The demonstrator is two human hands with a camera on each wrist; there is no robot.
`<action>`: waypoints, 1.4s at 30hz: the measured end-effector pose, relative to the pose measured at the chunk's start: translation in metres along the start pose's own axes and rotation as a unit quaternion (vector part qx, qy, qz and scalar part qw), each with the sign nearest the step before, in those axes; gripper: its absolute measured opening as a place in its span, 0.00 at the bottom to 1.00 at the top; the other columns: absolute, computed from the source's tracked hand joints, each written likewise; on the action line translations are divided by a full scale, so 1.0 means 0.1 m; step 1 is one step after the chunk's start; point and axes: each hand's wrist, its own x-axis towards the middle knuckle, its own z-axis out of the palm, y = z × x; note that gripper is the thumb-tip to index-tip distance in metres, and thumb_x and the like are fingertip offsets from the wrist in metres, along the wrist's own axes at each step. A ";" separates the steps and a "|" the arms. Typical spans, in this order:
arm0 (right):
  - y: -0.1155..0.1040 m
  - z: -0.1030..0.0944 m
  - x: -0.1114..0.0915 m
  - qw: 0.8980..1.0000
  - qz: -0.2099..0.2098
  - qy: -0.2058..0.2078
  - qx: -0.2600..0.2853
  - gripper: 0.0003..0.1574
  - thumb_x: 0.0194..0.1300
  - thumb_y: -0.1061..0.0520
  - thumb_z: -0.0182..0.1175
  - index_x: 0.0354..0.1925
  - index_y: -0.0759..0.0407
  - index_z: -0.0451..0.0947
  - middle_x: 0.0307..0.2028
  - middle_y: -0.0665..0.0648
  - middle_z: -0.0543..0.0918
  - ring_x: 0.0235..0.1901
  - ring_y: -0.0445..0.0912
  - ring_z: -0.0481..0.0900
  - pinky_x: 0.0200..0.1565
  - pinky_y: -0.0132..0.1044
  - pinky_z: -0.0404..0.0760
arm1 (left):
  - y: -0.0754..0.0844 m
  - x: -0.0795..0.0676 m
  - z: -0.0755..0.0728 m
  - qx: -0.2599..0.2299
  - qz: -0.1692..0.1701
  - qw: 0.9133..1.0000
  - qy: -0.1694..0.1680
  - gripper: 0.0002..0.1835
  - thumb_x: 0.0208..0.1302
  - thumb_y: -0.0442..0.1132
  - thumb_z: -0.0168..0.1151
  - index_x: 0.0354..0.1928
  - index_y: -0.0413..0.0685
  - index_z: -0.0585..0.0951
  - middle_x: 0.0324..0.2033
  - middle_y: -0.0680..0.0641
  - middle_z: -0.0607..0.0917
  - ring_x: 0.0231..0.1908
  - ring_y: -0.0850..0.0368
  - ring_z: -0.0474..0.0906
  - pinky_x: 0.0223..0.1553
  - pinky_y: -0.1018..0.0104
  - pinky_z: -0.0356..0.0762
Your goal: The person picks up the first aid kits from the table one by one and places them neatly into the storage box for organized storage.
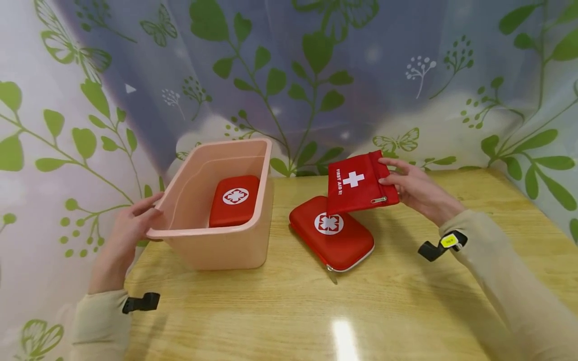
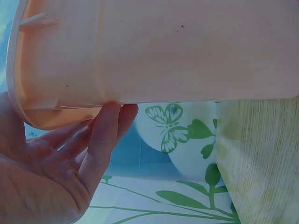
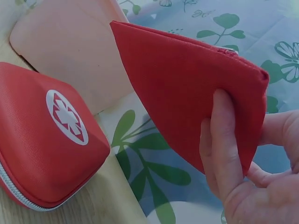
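Note:
My right hand [image 1: 417,193] pinches a flat red first aid pouch [image 1: 343,188] by its zippered end, thumb on one face and fingers on the other. The pouch is raised and overlaps the far corner of a red hard-shell first aid case [image 1: 311,228] lying on the table. In the right wrist view the pouch's plain back [image 3: 177,88] faces the camera. At the left, my left hand [image 1: 131,230] grips the rim of a pink plastic bin [image 1: 259,245], its fingers under the lip in the left wrist view. A second red case [image 1: 235,200] lies inside the bin.
The wooden table [image 1: 280,311] runs under everything, its back edge against a curtain [image 1: 289,75] printed with leaves and butterflies. Another stretch of patterned cloth [image 1: 54,200] hangs close along the left side.

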 end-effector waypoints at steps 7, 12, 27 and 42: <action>-0.05 0.06 0.03 1.000 -0.011 0.004 -0.011 0.43 0.71 0.63 0.55 0.77 0.51 0.49 0.64 0.60 0.61 0.41 0.45 0.80 0.44 0.37 0.82 | 0.00 -0.01 0.02 0.009 -0.003 1.000 -0.005 0.30 0.74 0.46 0.51 0.74 0.46 0.63 0.62 0.31 0.69 0.38 0.69 0.79 0.31 0.58 0.84; -0.11 0.14 0.05 0.999 -0.026 0.016 -0.027 0.42 0.72 0.62 0.55 0.77 0.49 0.50 0.64 0.60 0.63 0.41 0.45 0.81 0.44 0.37 0.82 | 0.02 -0.01 0.02 0.011 0.003 1.000 -0.001 0.30 0.74 0.46 0.51 0.74 0.46 0.63 0.60 0.32 0.71 0.37 0.68 0.79 0.31 0.58 0.84; -0.26 0.33 0.09 0.998 -0.051 0.014 0.022 0.38 0.72 0.64 0.53 0.75 0.49 0.54 0.60 0.60 0.68 0.35 0.44 0.82 0.35 0.31 0.82 | 0.00 0.00 0.01 0.011 0.003 1.000 -0.005 0.29 0.75 0.46 0.51 0.74 0.48 0.64 0.57 0.39 0.73 0.39 0.67 0.79 0.31 0.58 0.84; -0.38 0.55 0.20 0.996 -0.074 0.000 0.055 0.36 0.71 0.65 0.55 0.73 0.51 0.58 0.61 0.58 0.67 0.43 0.46 0.79 0.35 0.31 0.82 | -0.02 0.01 0.00 0.000 0.002 1.000 -0.003 0.29 0.74 0.45 0.52 0.74 0.49 0.64 0.49 0.55 0.77 0.38 0.67 0.80 0.31 0.60 0.84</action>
